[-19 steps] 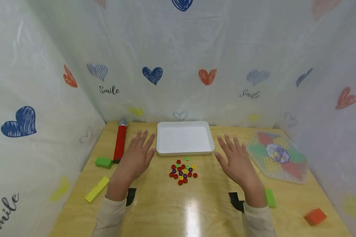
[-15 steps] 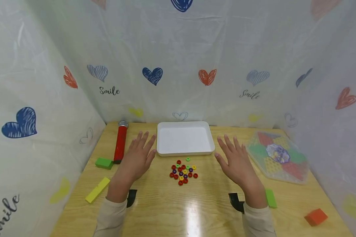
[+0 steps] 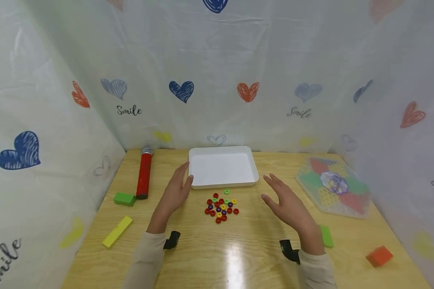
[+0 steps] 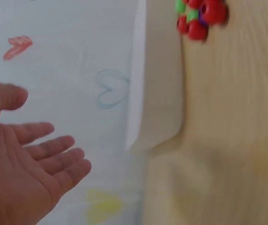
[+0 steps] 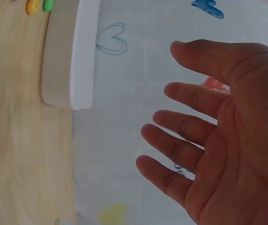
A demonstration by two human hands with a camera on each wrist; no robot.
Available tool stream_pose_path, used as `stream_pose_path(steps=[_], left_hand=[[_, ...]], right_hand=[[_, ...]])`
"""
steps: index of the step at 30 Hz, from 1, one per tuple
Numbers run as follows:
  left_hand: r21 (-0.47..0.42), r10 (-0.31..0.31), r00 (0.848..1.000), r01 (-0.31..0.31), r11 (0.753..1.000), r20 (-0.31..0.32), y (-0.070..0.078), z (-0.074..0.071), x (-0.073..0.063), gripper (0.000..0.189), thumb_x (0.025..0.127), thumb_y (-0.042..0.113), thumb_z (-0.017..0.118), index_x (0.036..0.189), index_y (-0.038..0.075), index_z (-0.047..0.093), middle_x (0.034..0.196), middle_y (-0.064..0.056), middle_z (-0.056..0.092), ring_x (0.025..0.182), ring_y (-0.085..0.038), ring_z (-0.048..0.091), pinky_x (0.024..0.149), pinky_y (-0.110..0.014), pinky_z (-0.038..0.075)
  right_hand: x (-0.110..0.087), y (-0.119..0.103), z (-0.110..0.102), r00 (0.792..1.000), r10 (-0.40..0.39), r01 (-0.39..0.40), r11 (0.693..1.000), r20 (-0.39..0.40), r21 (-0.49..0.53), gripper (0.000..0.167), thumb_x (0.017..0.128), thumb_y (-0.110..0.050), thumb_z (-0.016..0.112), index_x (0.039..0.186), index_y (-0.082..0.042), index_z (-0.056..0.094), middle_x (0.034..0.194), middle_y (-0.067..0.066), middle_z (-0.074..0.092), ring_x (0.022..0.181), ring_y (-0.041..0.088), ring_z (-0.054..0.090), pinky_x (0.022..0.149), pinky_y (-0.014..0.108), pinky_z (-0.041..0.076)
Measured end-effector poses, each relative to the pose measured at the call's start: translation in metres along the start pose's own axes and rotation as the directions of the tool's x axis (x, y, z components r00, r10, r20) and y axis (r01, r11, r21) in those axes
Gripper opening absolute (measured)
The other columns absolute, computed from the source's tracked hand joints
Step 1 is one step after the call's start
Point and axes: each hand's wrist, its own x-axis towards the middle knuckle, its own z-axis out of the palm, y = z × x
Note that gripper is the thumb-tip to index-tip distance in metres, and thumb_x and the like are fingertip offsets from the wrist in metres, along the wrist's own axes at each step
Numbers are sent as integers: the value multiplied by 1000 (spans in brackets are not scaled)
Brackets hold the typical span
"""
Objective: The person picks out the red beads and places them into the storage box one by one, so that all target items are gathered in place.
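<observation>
Both hands are unclosed and grip nothing: the left hand (image 3: 172,194) has its thumb held away from its loosely straight fingers, and the right hand (image 3: 285,204) has its thumb and fingers spread, with gaps between the fingers in the right wrist view. The left hand is just beside the left end of the white tray (image 3: 222,166), and the left wrist view, somewhat blurred, shows a gap between fingertips and tray; the right hand is a little off the tray's right end. The tray lies at the middle of the far edge of the worktop (image 3: 199,261), its long side along that edge. In front of it, between the hands, lies a loose cluster of beads (image 3: 223,207) in red, yellow, green and purple, one green bead set slightly apart, nearest the tray. A red microphone (image 3: 144,174) lies near the worktop's far left corner, its silver head toward the far edge. Along the left edge lie a green block (image 3: 124,199) and, nearer the person, a yellow block (image 3: 117,232). A clear case (image 3: 341,213) with red, green and yellow sections takes up the far right corner. A flat green piece (image 3: 326,236) lies partly hidden beside the right wrist, and an orange block (image 3: 379,256) rests near the right edge.
</observation>
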Motion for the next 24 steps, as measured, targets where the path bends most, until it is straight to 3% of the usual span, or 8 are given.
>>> stream_pose_path(steps=[2, 6, 10, 13, 15, 19, 24], left_hand=[[-169, -103, 995, 105, 980, 21, -9, 8, 8, 55, 104, 28, 39, 153, 7, 24, 156, -18, 26, 144, -34, 24, 116, -51, 23], [-413, -277, 960, 264, 872, 27, -25, 21, 21, 53, 104, 25, 36, 153, 9, 24, 156, -16, 26, 144, -32, 24, 117, -46, 23], [-605, -381, 924, 312, 732, 16, -37, 30, 27, 53, 102, 13, 35, 153, 7, 23, 158, -15, 23, 146, -30, 19, 118, -44, 21], [-735, -414, 910, 296, 610, 23, -43, 34, 31, 53, 101, 7, 33, 153, 4, 22, 158, -15, 23, 146, -26, 20, 119, -40, 21], [-779, -421, 906, 287, 557, 33, -45, 38, 34, 52, 102, 7, 32, 153, 4, 21, 158, -14, 23, 145, -24, 22, 119, -38, 21], [-816, -430, 902, 276, 508, 37, -49, 45, 39, 51, 102, 3, 30, 152, 3, 23, 157, -14, 25, 145, -23, 23, 119, -38, 21], [-804, -452, 890, 309, 509, 56, -54, 53, 42, 54, 99, -1, 30, 153, 5, 23, 158, -13, 23, 146, -22, 21, 118, -40, 21]], right_hand=[[0, 7, 7, 1000, 1, -1, 999, 5, 33, 62, 96, -33, 59, 149, -12, 36, 154, 15, 33, 137, 39, 36, 103, 61, 37], [1, 16, 25, 1000, 3, -6, 989, 24, 149, 57, 93, -28, 64, 144, -13, 44, 145, 12, 47, 126, 34, 50, 100, 54, 44], [3, 17, 48, 995, 14, -43, 956, 98, 291, 53, 92, -26, 65, 142, -14, 48, 139, 11, 52, 116, 29, 58, 93, 42, 53], [5, 16, 63, 987, 31, -85, 931, 155, 354, 51, 92, -23, 66, 140, -12, 51, 136, 10, 55, 111, 27, 61, 82, 32, 57], [7, 15, 71, 984, 45, -106, 926, 173, 363, 49, 91, -20, 67, 137, -10, 54, 134, 9, 57, 107, 25, 62, 75, 27, 57], [13, 17, 84, 981, 65, -125, 931, 182, 342, 44, 89, -17, 70, 131, -11, 60, 127, 5, 61, 100, 19, 64, 68, 21, 55], [18, 17, 93, 980, 53, -112, 941, 190, 318, 38, 87, -14, 70, 125, -9, 64, 117, 5, 64, 92, 16, 63, 65, 21, 54]])
